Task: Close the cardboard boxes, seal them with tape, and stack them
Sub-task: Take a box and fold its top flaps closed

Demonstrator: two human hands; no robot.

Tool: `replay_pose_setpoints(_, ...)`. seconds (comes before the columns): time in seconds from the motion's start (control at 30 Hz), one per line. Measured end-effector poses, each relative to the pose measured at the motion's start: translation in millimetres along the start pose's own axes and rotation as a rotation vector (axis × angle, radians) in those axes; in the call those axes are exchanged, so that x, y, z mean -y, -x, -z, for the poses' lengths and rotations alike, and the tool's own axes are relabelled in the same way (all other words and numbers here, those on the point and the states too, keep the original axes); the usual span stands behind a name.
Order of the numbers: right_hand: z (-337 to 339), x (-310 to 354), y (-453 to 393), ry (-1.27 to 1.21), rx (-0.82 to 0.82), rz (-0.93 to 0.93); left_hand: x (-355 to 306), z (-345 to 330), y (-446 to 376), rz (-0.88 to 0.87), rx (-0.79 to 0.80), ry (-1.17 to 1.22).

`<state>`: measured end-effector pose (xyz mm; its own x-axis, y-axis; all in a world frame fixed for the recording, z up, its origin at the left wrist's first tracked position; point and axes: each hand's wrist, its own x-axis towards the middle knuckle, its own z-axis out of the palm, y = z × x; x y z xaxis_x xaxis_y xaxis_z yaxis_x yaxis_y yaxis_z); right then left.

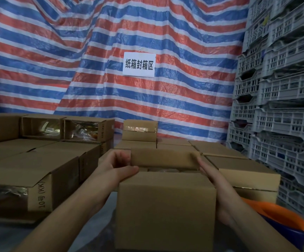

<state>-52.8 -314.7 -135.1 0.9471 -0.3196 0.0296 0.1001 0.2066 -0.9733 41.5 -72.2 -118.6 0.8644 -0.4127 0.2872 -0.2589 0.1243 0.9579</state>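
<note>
Left hand (119,165), lower centre of frame: grip curled round the left edge of the box (165,206), thumb over the near flap. Far flap (164,159) upright, not yet folded. Right hand (218,186): grip flat, fingers straight along the right side. Risk: flaps springing apart or overlapping crookedly under uneven pressure, spoiling the tape seam.
</note>
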Motion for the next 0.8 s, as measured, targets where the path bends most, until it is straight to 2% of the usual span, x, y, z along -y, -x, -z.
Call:
replay_pose_setpoints(0.13, 7, 4, -1, 0.105, 0.075, -0.011, 1, -1, -2, 0.043, 0.060, 0.089)
replay_pose_setpoints(0.33, 12, 9, -4, 0.140, 0.132, -0.037, 2, 3, -3, 0.118, 0.253, 0.160)
replay_pose_setpoints(0.47, 13, 11, -3, 0.135, 0.170, -0.062, 1, 4, -3, 0.097, 0.354, 0.225)
replay_pose_setpoints(0.6, 14, 10, -3, 0.157, 0.165, -0.062, 3, 2, -2, 0.011, 0.297, 0.226)
replay_pose_setpoints(0.8, 13, 9, -2, 0.164, 0.145, -0.020, 10, 6, -2, 0.044, 0.217, 0.089)
